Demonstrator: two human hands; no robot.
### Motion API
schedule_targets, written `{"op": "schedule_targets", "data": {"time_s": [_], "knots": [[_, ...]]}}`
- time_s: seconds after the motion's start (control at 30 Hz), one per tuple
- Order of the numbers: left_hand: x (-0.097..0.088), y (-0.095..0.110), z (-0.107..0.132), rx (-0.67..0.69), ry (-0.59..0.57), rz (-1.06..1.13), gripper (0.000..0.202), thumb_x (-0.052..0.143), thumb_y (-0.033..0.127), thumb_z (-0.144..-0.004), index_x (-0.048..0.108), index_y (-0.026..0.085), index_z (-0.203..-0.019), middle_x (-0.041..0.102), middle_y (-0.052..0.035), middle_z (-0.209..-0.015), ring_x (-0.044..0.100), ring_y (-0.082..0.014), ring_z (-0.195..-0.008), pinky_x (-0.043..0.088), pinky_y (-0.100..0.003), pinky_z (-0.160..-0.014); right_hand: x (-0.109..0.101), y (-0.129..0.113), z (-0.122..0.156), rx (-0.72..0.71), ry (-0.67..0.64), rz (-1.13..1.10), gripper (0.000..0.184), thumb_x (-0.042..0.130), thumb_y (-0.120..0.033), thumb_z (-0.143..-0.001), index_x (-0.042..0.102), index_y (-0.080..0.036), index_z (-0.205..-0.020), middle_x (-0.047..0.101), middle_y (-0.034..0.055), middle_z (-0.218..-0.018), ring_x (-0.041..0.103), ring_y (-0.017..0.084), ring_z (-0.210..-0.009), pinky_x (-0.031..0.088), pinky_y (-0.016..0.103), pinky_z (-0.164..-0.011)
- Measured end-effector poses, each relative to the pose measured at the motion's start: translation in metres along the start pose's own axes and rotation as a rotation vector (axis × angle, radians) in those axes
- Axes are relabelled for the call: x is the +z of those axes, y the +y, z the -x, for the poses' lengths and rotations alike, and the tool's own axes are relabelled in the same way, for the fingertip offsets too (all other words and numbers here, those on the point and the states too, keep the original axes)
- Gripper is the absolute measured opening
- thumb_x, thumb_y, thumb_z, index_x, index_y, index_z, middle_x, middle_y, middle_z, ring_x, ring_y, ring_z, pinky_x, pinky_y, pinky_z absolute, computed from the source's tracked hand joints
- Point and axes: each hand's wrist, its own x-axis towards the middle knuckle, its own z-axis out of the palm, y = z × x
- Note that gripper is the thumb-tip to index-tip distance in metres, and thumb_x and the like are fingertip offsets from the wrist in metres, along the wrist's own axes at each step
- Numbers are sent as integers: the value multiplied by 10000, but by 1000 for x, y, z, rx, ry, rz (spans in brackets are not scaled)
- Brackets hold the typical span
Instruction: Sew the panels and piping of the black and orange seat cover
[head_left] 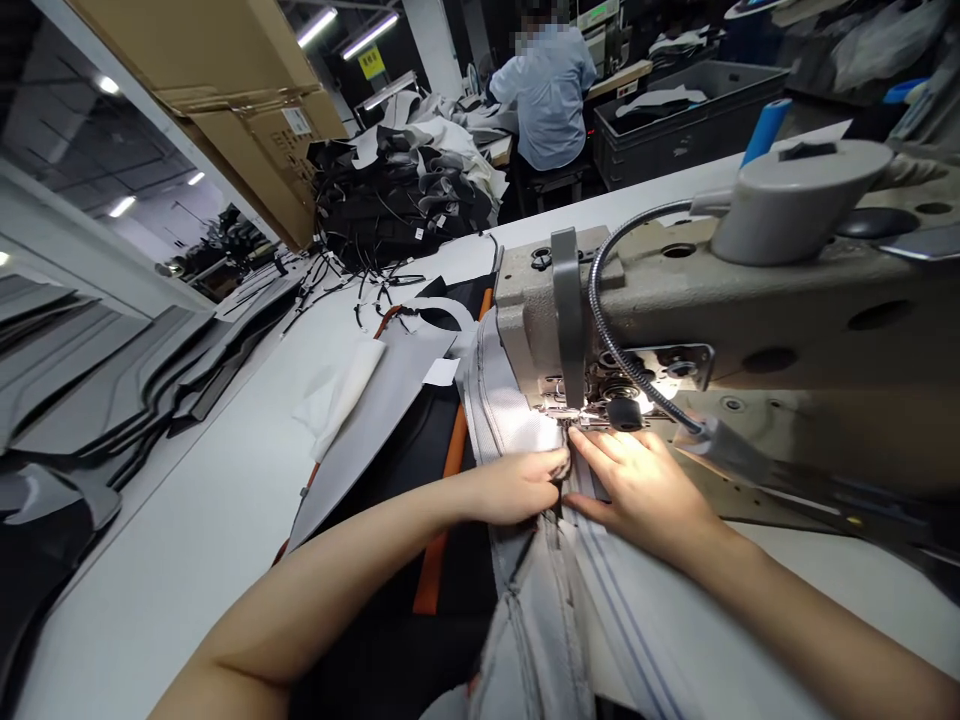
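My left hand (525,485) is closed on the edge of a grey fabric piece (517,410), its fingers curled round the seam just in front of the needle area. Beside it my right hand (637,480) lies flat with fingers spread, pressing on a white fabric strip with blue lines (619,590). Its index fingertip is close to the presser foot of the sewing machine (525,290). A small lamp on the machine lights both hands. Grey and black fabric with an orange strip (442,520) extends under my left forearm.
Grey fabric panels (97,350) are layered on the left. A heap of cut pieces (412,180) and a cardboard box (247,110) stand at the back. A person in a light blue shirt (551,95) sits beyond, near a grey crate (682,115). A flexible metal conduit (600,290) curves across the machine.
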Motion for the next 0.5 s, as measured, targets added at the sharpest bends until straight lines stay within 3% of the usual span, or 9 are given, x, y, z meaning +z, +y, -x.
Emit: {"op": "schedule_targets", "data": {"time_s": [0.1,0.2,0.27,0.37,0.5], "knots": [[6,9,-2,-37,26,-457,276,325,195,-899,570,140,-1014,629,-102,-970,593,-214,-843,487,-342,-780,-1,4,6,-59,41,-50,540,529,-464,-844,536,-102,-1246,614,149,-1166,567,270,-1010,450,365,-790],[12,9,0,-44,106,-726,272,310,228,-913,560,146,-982,614,-104,-930,603,-220,-784,499,-336,-705,-7,11,12,-83,67,-119,444,470,-416,-881,554,-142,-1221,616,120,-1168,560,243,-1037,445,355,-822],[15,6,2,-54,125,-777,272,337,215,-891,516,162,-1089,615,-82,-924,613,-217,-759,503,-329,-663,-10,17,13,-47,98,-114,325,411,-336,-913,617,-180,-1110,651,86,-1056,586,214,-935,442,328,-772],[20,4,5,-83,106,-768,351,370,207,-860,449,185,-1201,637,-60,-903,631,-229,-742,505,-334,-627,-10,20,11,-34,90,-86,305,370,-270,-923,665,-201,-968,632,72,-894,568,190,-763,420,318,-674],[27,4,6,-127,152,-744,350,370,232,-860,465,170,-1191,650,-77,-898,643,-257,-743,504,-361,-610,-9,13,7,-109,12,-185,314,388,-255,-907,621,-187,-1106,597,99,-927,540,207,-808,428,332,-687]]}}
